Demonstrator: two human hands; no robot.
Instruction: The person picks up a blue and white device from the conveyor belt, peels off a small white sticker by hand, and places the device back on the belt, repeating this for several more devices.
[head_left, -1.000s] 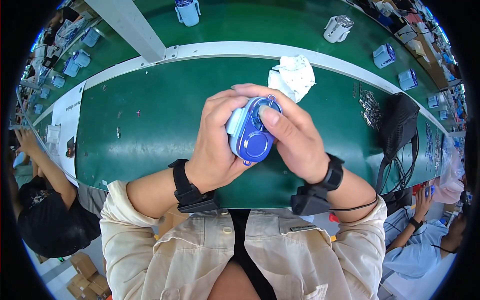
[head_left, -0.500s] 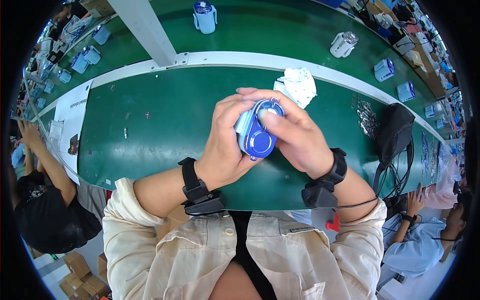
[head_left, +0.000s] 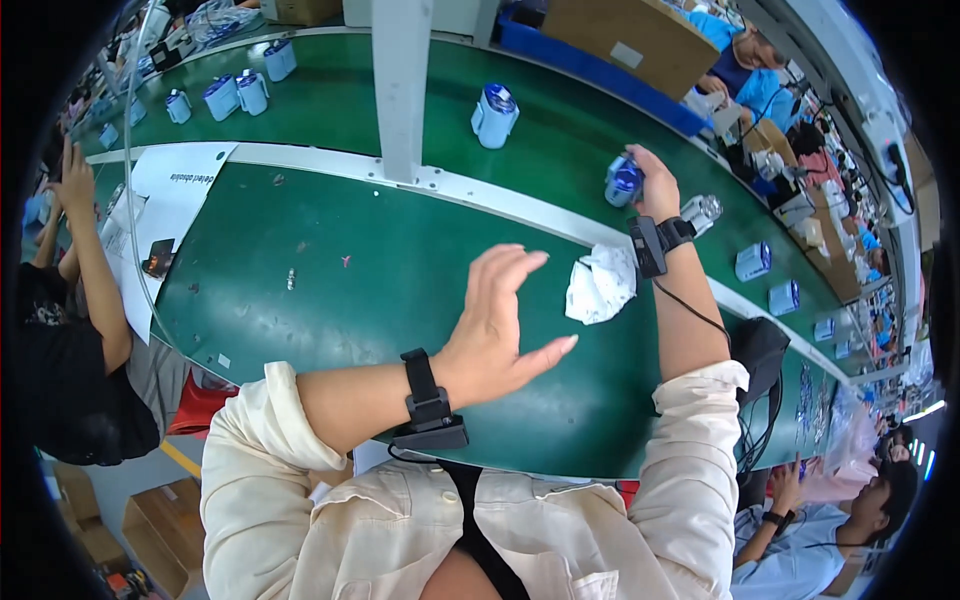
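Observation:
My right hand [head_left: 655,183] reaches over the white rail to the green belt, its fingers round a small light-blue device with a dark-blue top [head_left: 623,183]. How far the device rests on the belt I cannot tell. Above the green worktop [head_left: 330,310] hovers my left hand [head_left: 495,335], open and holding nothing, thumb and fingers spread. A crumpled white cloth [head_left: 602,285] lies between my two hands, just below the rail. Close to my right wrist stands a white device with a clear top [head_left: 703,213].
More light-blue devices [head_left: 495,117] stand along the belt [head_left: 420,110]. A white post [head_left: 402,90] rises from the rail [head_left: 520,205]. At the right sits a black bag [head_left: 760,355] with cables. A paper sheet [head_left: 170,200] lies at left. Co-workers sit on both sides.
My right hand has carried the blue device away from my left hand, over the rail to the belt. My left hand has let go and opened. The view has shifted.

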